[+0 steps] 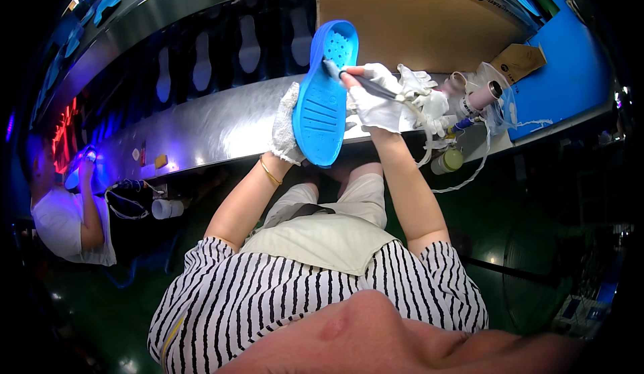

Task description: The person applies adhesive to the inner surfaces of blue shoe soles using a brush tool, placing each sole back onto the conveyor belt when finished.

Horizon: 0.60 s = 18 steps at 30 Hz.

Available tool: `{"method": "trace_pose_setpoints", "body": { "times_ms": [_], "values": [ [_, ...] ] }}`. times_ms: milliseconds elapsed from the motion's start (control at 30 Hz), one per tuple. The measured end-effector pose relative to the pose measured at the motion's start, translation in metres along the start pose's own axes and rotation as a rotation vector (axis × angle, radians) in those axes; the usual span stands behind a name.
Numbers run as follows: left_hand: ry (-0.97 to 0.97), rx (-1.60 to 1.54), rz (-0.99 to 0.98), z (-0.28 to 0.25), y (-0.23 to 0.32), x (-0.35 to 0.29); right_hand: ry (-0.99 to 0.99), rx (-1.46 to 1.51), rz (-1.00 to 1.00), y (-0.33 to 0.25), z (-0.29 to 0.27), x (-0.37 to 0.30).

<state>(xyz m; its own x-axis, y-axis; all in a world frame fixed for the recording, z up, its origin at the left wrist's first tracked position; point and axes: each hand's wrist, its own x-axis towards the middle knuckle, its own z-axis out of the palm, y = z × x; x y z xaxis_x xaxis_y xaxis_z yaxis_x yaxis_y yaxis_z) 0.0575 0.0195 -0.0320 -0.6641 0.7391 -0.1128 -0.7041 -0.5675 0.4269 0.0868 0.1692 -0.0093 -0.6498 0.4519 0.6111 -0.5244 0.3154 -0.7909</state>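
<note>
A blue shoe sole [320, 109] is held up over the metal bench edge, its grooved and dotted inner face toward me. My left hand [287, 127], in a grey-white glove, grips it along its left edge near the heel. My right hand [377, 99], in a white glove with some fingertips bare, is closed round the dark handle of a brush [367, 84]. The brush's pale tip [331, 70] meets the inside of the sole below the dotted toe area. A pale tube runs down from the handle's rear end. The fingers of my left hand behind the sole are hidden.
Dark soles [249, 45] lie in a row behind the metal bench [221, 129]. A cardboard sheet [409, 22] stands at the back. White gloves [429, 102], a thread cone [484, 97] and a jar [448, 161] are to the right. Another person [74, 220] works at far left.
</note>
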Motion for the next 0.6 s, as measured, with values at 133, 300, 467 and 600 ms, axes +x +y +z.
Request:
{"method": "trace_pose_setpoints", "body": {
  "times_ms": [133,300,467,600],
  "values": [
    [0.003,0.034,0.058,-0.033,0.004,0.019,-0.253,0.07,0.036,-0.023,0.004,-0.01],
    [-0.176,-0.023,-0.037,0.006,0.007,0.001,0.056,0.266,0.264,-0.003,-0.017,0.02],
    [-0.112,0.003,-0.036,0.012,0.007,0.0,-0.144,0.113,0.129,0.016,-0.015,0.021],
    [-0.007,0.102,-0.008,0.006,0.02,-0.004,-0.398,0.138,0.155,-0.005,-0.024,0.013]
  ]
}}
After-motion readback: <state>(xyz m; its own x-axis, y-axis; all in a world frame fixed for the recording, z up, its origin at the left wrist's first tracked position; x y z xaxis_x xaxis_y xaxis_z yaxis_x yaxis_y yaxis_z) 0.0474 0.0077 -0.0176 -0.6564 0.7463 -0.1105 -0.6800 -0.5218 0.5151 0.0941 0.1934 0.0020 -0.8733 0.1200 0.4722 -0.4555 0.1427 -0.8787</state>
